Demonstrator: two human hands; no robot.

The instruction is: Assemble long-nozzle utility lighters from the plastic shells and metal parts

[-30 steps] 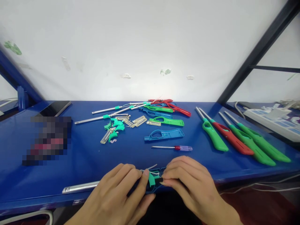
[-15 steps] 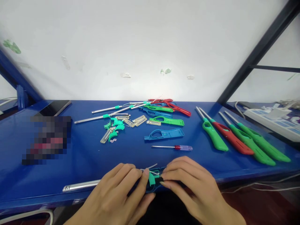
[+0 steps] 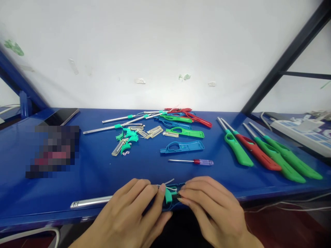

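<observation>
At the table's front edge my left hand [image 3: 126, 210] is closed around a blue lighter shell half [image 3: 170, 206], thumb and fingers pressed at its near end. A metal lighter tube [image 3: 90, 202] sticks out to the left from under this hand. A teal trigger [image 3: 168, 195] sits in the shell, with a thin white wire [image 3: 170, 181] beside it. Fingertips of my right hand [image 3: 217, 203] pinch a small black part [image 3: 177, 196] just right of the trigger. My fingers hide much of the shell.
A screwdriver [image 3: 203, 162] and a loose blue shell half [image 3: 184, 147] lie ahead. Behind are clear fuel tanks [image 3: 155, 131], teal triggers [image 3: 126, 146] and a green shell half [image 3: 190, 132]. Several whole lighters [image 3: 258, 151] lie right; a phone [image 3: 60, 116] lies left.
Both hands stay on the blue shell half. The right fingertips have shifted very slightly around the black part, and the view has moved a little.
</observation>
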